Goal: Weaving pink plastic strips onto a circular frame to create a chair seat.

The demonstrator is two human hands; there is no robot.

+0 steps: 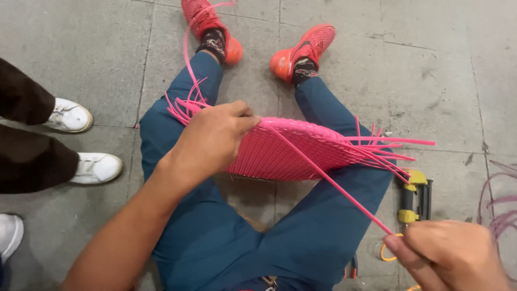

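A pink woven plastic panel (291, 153) lies across my knees, with loose pink strips fanning out at both of its ends. My left hand (212, 141) grips the panel's left upper edge. My right hand (447, 253) pinches the end of one long pink strip (328, 180), pulled taut from the panel's top edge down to the lower right. I sit on the floor in blue trousers and orange-red shoes (304, 49).
A yellow and black tool (413, 196) lies on the grey concrete floor by my right knee. More pink strips (498, 210) lie at the right edge. Another person's white shoes (81, 143) and dark trousers stand close at the left.
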